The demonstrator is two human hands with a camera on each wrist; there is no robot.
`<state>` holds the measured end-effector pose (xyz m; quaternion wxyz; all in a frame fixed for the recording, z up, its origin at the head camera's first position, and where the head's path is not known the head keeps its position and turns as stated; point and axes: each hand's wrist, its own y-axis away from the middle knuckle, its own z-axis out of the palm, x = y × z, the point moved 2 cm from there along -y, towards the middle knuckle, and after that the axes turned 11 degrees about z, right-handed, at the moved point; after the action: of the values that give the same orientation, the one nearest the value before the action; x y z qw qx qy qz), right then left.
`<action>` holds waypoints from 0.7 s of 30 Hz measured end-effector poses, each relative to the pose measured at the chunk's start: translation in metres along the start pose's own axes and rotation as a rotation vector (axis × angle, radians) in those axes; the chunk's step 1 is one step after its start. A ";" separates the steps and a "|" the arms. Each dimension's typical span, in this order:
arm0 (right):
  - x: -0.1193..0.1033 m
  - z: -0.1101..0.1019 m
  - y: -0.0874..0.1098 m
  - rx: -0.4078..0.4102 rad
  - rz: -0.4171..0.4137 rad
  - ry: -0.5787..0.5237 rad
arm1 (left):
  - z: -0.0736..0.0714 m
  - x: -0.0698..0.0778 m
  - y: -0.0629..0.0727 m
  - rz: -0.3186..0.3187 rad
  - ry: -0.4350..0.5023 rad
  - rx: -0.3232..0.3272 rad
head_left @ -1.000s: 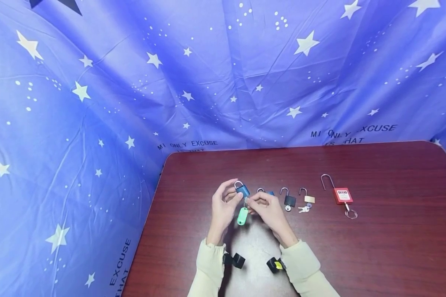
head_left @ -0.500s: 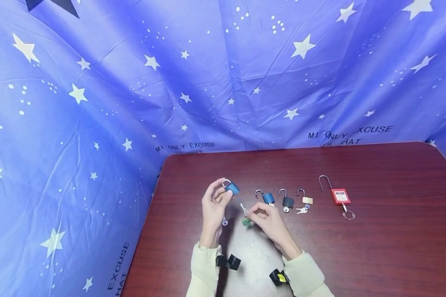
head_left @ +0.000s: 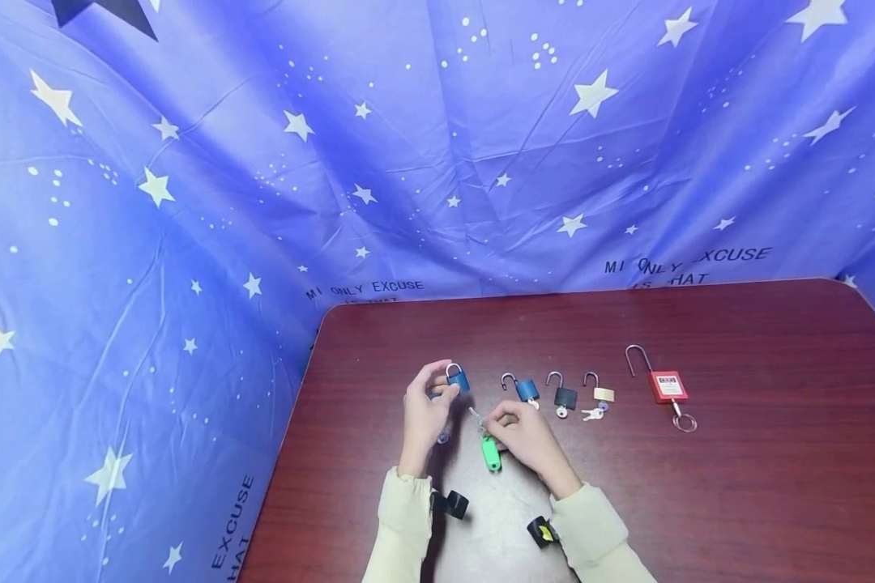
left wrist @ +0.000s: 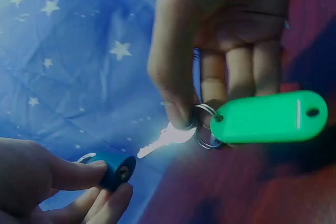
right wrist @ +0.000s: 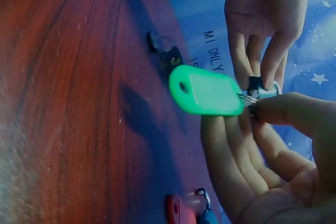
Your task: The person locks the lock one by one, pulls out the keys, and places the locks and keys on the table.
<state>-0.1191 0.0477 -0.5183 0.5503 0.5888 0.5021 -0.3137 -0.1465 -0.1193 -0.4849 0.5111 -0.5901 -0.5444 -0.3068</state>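
Observation:
My left hand (head_left: 426, 413) holds a small blue padlock (head_left: 457, 379) up above the table, its shackle closed. Thumb and fingers pinch the lock body (left wrist: 113, 170), and its keyhole faces the key in the left wrist view. In my right hand (head_left: 531, 437), thumb and fingertips pinch a silver key (left wrist: 165, 139) by its head. The blade points toward the padlock, with a gap between them. From the key's split ring (left wrist: 207, 109) hangs a bright green key tag (head_left: 491, 455).
To the right lie padlocks with raised shackles: blue (head_left: 527, 389), black (head_left: 565, 398), brass (head_left: 603, 394) with keys, and a larger red one (head_left: 668, 385). Behind my left wrist a small metallic item (head_left: 443, 438) is partly hidden. A starry blue curtain (head_left: 437, 162) backs the table (head_left: 773, 421).
One second ago both hands met at the padlock. They have since parted, the left hand going left with the padlock, the key now apart from it. The green tag has swung round.

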 end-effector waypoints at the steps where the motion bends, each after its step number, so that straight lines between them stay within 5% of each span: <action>1: 0.002 0.001 -0.002 0.015 -0.005 0.044 | 0.001 -0.002 0.000 0.004 -0.035 -0.012; 12: -0.002 0.008 -0.011 0.188 -0.052 0.390 | 0.015 -0.015 -0.003 0.014 -0.267 -0.101; 21: -0.006 0.008 -0.015 0.251 -0.076 0.576 | 0.022 -0.026 -0.006 0.007 -0.310 -0.129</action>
<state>-0.1335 0.0374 -0.5194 0.2963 0.6977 0.6162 -0.2138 -0.1619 -0.1077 -0.5138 0.3832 -0.6640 -0.5936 -0.2447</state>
